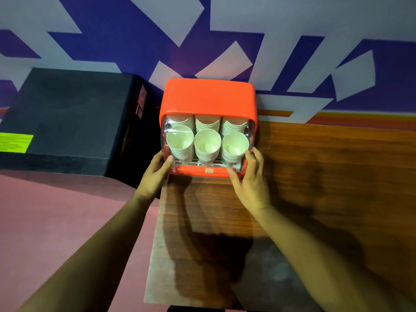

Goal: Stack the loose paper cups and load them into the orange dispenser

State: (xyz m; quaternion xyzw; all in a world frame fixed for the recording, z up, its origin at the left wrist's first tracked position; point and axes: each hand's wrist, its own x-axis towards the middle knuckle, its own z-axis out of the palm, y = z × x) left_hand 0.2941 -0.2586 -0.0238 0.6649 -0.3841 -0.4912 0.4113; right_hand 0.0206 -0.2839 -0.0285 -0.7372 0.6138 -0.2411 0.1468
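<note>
Item: orange dispenser (208,97), fixed to the wall at the upper edge of a wood-grain panel (326,165), close to that panel's left edge, under a wall (112,30) painted in purple and white angular shapes. Contents, seen through a clear front cover (163,131): three side-by-side columns of nested white paper cups, namely left stack (180,137), middle stack (207,140) and right stack (235,143), mouths facing the camera. A small tan patch of tape (209,170) sat on the lower orange rim; no brand name or writing could be read on the unit. The left hand (157,171) grasped the dispenser's lower left corner, thumb laid on the cover. The right hand (249,179) grasped the lower right corner, thumb against the cover's side and a finger along the bottom rim. Adjacent, to the left: a black box (67,113) bearing a yellow-green label (15,143) with lines of print too blurred to read, and a reddish sticker (142,96) on its side, likewise illegible.
</note>
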